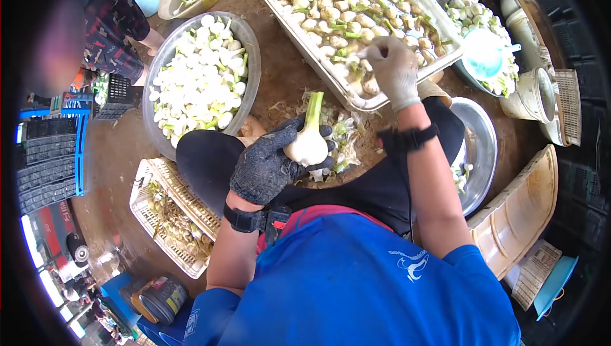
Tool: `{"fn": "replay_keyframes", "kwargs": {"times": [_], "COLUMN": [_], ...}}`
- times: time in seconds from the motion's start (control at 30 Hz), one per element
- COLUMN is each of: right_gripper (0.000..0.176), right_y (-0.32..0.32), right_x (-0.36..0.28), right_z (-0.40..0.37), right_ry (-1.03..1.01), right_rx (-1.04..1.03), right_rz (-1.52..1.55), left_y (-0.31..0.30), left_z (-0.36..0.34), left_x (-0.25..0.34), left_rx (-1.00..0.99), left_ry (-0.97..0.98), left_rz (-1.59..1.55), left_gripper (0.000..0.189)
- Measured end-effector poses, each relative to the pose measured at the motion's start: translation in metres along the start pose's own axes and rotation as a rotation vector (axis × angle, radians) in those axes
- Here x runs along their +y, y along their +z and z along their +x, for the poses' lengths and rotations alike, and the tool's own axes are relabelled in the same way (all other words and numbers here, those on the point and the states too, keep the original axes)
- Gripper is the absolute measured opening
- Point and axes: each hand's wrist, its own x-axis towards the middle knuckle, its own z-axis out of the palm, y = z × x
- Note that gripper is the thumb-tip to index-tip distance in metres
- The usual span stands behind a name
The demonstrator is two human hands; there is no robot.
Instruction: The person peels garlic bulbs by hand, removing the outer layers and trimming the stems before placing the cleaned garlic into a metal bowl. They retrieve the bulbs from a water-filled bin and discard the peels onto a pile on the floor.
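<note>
White round bulb with a thick green stem (307, 147) sits in my left hand (270, 158), dark grey knit glove. Palm is to its left, fingers curled around it, tips showing on its right side; stem sticks out past the grip, pointing away from me. Right hand (393, 72), off-white knit glove, is well apart from it: fingers curled in, over the near edge of the white rectangular plastic tray (375, 101) of soil-stained bulbs. Can't tell if it grips anything. Pale peelings (347, 139) on the brown floor just beyond the left hand. Grey round tub (253, 53) of clean white bulbs further left.
</note>
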Motion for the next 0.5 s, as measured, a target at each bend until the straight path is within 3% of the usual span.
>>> {"fn": "replay_keyframes", "kwargs": {"times": [0.07, 0.13, 0.2, 0.23, 0.27, 0.3, 0.4, 0.43, 0.5], "right_gripper": [0.013, 0.006, 0.019, 0.026, 0.034, 0.025, 0.022, 0.024, 0.023], "right_y": [0.005, 0.012, 0.001, -0.008, -0.017, -0.022, -0.033, -0.028, -0.030], "right_x": [0.015, 0.018, -0.021, -0.039, -0.056, -0.070, -0.080, -0.074, -0.071], "right_z": [-0.004, -0.039, -0.073, -0.079, -0.082, -0.083, -0.079, -0.083, -0.080], "right_ry": [-0.067, -0.170, -0.024, 0.166, 0.363, 0.331, 0.375, 0.291, 0.303], "right_rx": [-0.273, -0.505, -0.558, -0.647, -0.722, -0.611, -0.504, -0.425, -0.459], "right_rz": [-0.321, -0.053, 0.549, 0.677, 0.806, 0.802, 0.606, 0.593, 0.652], "left_y": [-0.008, -0.013, -0.030, -0.038, -0.047, -0.044, -0.006, -0.006, -0.008], "left_z": [0.000, 0.000, 0.002, 0.006, 0.010, 0.013, 0.018, 0.021, 0.020], "left_x": [0.001, 0.004, -0.001, -0.008, -0.013, -0.014, -0.014, -0.015, -0.012], "left_rx": [0.082, 0.016, 0.238, 0.237, 0.232, 0.219, 0.324, 0.292, 0.252], "left_ry": [0.085, 0.068, 0.281, 0.269, 0.394, 0.521, 0.447, 0.668, 0.564], "left_rz": [-0.014, -0.087, 1.231, 1.224, 1.245, 1.268, 1.250, 1.494, 1.361], "left_gripper": [0.042, 0.042, 0.042, 0.042, 0.040, 0.038, 0.032, 0.029, 0.029]}}
